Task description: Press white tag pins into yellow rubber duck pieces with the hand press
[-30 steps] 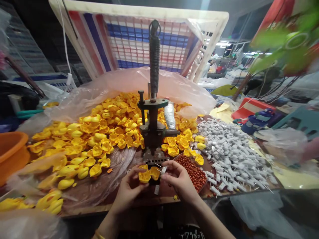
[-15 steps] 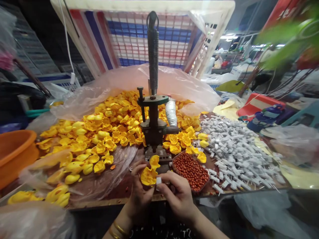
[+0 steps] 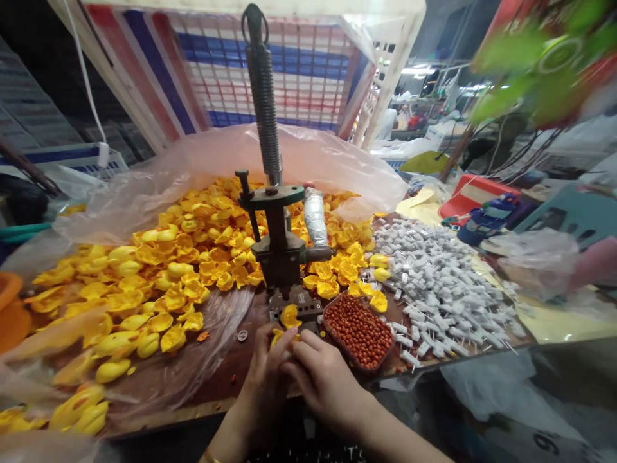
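My left hand [image 3: 265, 373] is closed around a yellow plastic duck shell half [image 3: 290, 316], in front of the press's base. Against that shell, my right hand [image 3: 324, 372] has its fingers curled together, overlapping the left fingers. Whatever lies under the right fingers is hidden; the small white block seen earlier no longer shows. Just beyond both hands stands a dark hand press [image 3: 278, 260] with a tall spring and a silver-wrapped handle [image 3: 315, 217]. To the right of my right hand is a clear tub [image 3: 359, 331] of small red-brown beads.
A large heap of yellow duck shells [image 3: 178, 257] spreads behind and left of the press on plastic sheeting. White blocks with thin metal pins [image 3: 443, 283] are piled at the right. An orange basin [image 3: 12, 312] stands at the left edge, a white crate [image 3: 385, 83] behind.
My right hand has moved in over the shell, and the white block it pinched has gone out of sight. The shell has tilted and is more covered. The view has shifted to the right.
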Action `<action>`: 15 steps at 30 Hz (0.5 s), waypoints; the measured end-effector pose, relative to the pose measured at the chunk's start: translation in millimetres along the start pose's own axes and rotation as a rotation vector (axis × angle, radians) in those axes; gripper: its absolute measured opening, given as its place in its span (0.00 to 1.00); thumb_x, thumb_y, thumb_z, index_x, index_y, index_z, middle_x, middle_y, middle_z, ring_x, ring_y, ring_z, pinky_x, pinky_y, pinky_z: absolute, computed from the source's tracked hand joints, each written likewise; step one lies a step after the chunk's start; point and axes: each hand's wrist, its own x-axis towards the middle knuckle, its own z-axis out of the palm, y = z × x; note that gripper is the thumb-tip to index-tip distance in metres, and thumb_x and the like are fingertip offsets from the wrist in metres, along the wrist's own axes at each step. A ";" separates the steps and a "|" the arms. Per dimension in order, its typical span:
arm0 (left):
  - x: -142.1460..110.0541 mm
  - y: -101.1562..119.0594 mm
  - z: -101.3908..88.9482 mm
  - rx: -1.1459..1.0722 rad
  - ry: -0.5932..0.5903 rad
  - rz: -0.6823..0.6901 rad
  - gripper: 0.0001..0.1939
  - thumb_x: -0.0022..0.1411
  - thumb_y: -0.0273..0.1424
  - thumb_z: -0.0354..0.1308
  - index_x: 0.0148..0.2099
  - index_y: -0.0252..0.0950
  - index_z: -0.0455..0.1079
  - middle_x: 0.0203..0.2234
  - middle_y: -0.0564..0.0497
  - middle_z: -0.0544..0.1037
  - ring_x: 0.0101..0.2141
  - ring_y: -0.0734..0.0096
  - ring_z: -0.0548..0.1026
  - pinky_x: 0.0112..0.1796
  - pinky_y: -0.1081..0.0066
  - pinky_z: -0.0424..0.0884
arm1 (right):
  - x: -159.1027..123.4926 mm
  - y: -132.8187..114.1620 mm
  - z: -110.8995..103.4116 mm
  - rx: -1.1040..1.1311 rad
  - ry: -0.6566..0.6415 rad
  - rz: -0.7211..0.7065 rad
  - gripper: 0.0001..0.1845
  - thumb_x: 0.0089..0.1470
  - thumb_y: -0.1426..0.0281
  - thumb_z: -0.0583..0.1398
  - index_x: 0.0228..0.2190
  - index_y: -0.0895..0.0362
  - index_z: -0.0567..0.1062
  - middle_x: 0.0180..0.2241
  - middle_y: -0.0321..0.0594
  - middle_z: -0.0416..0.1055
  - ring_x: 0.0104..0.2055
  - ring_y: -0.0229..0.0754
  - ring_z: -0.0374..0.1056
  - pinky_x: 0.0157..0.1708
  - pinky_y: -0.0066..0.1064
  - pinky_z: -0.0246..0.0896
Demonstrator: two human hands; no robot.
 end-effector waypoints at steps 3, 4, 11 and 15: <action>5.0 -7.9 -2.2 0.054 -0.014 0.106 0.24 0.61 0.29 0.56 0.59 0.46 0.64 0.47 0.43 0.64 0.46 0.62 0.71 0.44 0.63 0.73 | -0.2 6.4 -6.5 0.024 -0.061 0.052 0.09 0.57 0.76 0.52 0.37 0.57 0.71 0.37 0.44 0.70 0.38 0.41 0.68 0.37 0.30 0.65; 6.8 -9.6 -4.3 0.077 0.005 0.116 0.24 0.60 0.29 0.57 0.59 0.47 0.65 0.47 0.44 0.64 0.46 0.62 0.71 0.43 0.64 0.74 | -0.1 12.1 -11.3 0.023 -0.065 0.060 0.11 0.57 0.77 0.52 0.40 0.57 0.71 0.38 0.44 0.70 0.39 0.41 0.68 0.39 0.30 0.65; 19.7 -10.9 -23.9 -0.008 0.254 -0.213 0.14 0.52 0.38 0.66 0.41 0.41 0.76 0.38 0.50 0.69 0.40 0.64 0.74 0.39 0.67 0.75 | 3.4 94.3 -50.3 -0.619 -0.117 0.479 0.13 0.55 0.79 0.52 0.25 0.60 0.73 0.35 0.50 0.71 0.37 0.45 0.67 0.38 0.33 0.60; 23.4 -19.1 -32.3 -0.077 0.268 -0.402 0.19 0.46 0.41 0.68 0.40 0.39 0.77 0.38 0.49 0.71 0.39 0.64 0.74 0.37 0.69 0.75 | 7.4 109.6 -58.2 -0.663 -0.206 0.503 0.11 0.54 0.79 0.53 0.24 0.59 0.72 0.32 0.48 0.73 0.35 0.43 0.68 0.36 0.31 0.58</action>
